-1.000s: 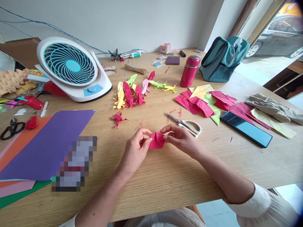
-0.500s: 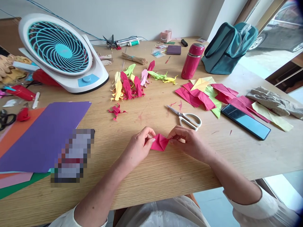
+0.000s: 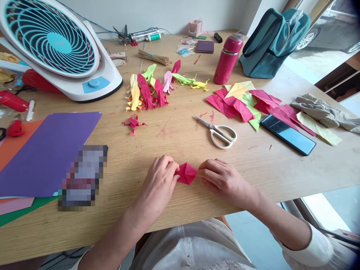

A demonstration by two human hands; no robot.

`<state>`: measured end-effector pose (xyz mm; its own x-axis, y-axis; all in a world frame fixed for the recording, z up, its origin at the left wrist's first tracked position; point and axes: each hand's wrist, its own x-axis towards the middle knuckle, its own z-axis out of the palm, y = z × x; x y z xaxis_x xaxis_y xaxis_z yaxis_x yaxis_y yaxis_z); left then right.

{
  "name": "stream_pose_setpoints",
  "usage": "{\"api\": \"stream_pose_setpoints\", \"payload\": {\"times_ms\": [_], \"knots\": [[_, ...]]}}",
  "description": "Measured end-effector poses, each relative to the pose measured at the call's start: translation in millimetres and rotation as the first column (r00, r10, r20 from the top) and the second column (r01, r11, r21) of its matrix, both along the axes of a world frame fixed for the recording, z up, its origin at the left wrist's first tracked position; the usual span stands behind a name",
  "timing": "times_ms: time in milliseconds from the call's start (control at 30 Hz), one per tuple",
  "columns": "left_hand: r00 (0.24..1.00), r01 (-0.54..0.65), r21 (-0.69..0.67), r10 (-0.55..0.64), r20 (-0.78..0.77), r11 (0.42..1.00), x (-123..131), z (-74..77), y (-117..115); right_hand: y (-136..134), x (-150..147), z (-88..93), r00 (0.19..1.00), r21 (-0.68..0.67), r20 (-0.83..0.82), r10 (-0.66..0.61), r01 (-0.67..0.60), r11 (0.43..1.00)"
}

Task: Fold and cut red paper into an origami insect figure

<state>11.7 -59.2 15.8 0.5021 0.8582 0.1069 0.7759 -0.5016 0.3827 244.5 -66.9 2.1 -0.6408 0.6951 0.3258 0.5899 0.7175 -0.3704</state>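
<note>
Between my hands, low over the front part of the wooden table [image 3: 168, 135], is a small folded piece of red origami paper [image 3: 187, 174] with creased facets. My left hand [image 3: 161, 178] pinches its left corner between thumb and fingers. At the opposite corner, the fingertips of my right hand [image 3: 221, 179] are closed on the paper's edge. Scissors [image 3: 222, 137] with white handles lie just beyond my right hand, blades pointing away to the left. A finished red paper figure with thin limbs [image 3: 133, 123] rests farther off to the left.
Several folded paper figures [image 3: 146, 93] stand mid-table. Creased paper pieces [image 3: 233, 105] and a phone [image 3: 288, 134] lie right, near a red flask [image 3: 227, 60] and teal bag [image 3: 270, 48]. Coloured sheets [image 3: 50, 153], a blurred-out device [image 3: 83, 176] and a fan [image 3: 62, 45] occupy the left.
The view has tilted and shifted slightly. Both hands have turned, with the backs of the fingers now more toward me, and the red paper has rotated a little between them.
</note>
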Motion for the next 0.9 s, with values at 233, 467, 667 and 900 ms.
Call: {"api": "stream_pose_setpoints", "payload": {"times_ms": [233, 467, 667, 900], "knots": [[0.933, 0.355, 0.166, -0.361, 0.003, 0.92, -2, -7.7, -12, -16, 0, -11.9, 0.997, 0.187, 0.08, 0.002, -0.017, 0.982], [0.954, 0.267, 0.237, -0.291, 0.076, 0.934, 0, -20.9, -14, -27, 0, -16.9, 0.997, 0.185, 0.065, -0.041, 0.029, 0.982], [0.977, 0.202, 0.214, -0.211, 0.02, 0.956, 7, -17.3, -13, -26, -5, -19.4, 0.996, 0.229, 0.059, -0.062, 0.047, 0.972], [0.987, 0.158, 0.146, -0.161, 0.007, 0.977, 10, -14.5, -11, -26, -9, -17.8, 0.994, 0.216, 0.051, -0.095, 0.082, 0.973]]}}
